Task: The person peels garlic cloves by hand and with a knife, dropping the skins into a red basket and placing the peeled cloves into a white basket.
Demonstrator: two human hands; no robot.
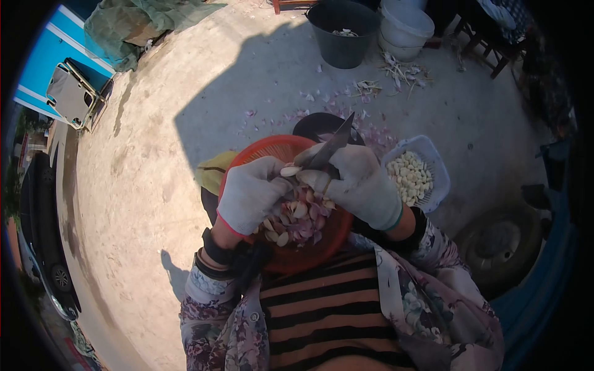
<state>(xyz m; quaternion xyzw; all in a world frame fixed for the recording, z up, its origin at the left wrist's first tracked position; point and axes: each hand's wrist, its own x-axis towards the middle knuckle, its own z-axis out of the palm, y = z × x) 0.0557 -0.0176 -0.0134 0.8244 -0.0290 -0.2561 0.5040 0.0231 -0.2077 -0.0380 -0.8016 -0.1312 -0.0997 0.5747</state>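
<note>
My left hand [252, 190], in a white glove, pinches a pale garlic clove [290, 170] above an orange basket [250, 151]. My right hand [365, 180], gloved too, is closed around a knife [334, 146] whose dark blade points up and away from me. The thumb of that hand is close to the clove, and the knife's handle is hidden in the palm. Below both hands, unpeeled garlic cloves [299, 211] and pinkish skins lie in the basket on my lap. To the right, a white plastic basket [440, 176] holds peeled garlic cloves [409, 176].
A dark bowl [306, 127] stands just beyond the orange basket. Farther off are a black bucket [343, 46], a white bucket [405, 31] and dry stalks [402, 73]. A tire [501, 247] lies at right; a folding chair [73, 96] and car [49, 235] are at left.
</note>
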